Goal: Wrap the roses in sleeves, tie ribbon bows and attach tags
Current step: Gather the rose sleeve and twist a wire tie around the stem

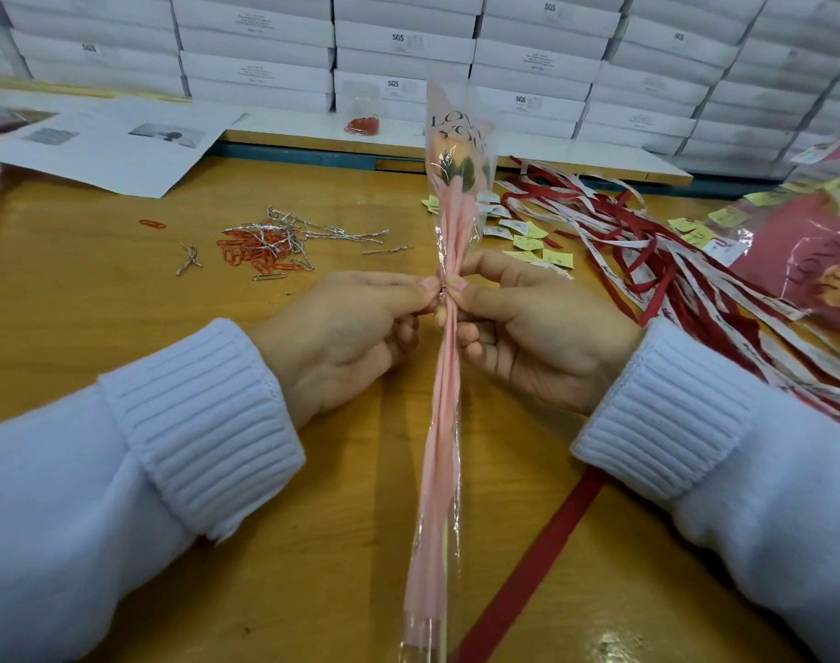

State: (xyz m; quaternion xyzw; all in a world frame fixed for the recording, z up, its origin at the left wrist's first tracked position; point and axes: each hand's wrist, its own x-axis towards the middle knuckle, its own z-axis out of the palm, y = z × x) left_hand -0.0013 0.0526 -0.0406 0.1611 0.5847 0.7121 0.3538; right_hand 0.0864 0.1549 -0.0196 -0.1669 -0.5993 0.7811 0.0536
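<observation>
I note the sleeve (449, 217) at frame centre, lying along the table (121, 299), one peach rose (449, 145) in its wide top; the print reads "LOVE YOU". Both the left hand (351, 332) and right hand (532, 327) pinch its gathered neck with curled fingertips (wire tie there, blurred). White boxes (403, 40) stacked across the top, several marked "SGS". Ribbons (647, 251) at right, their writing illegible.
</observation>
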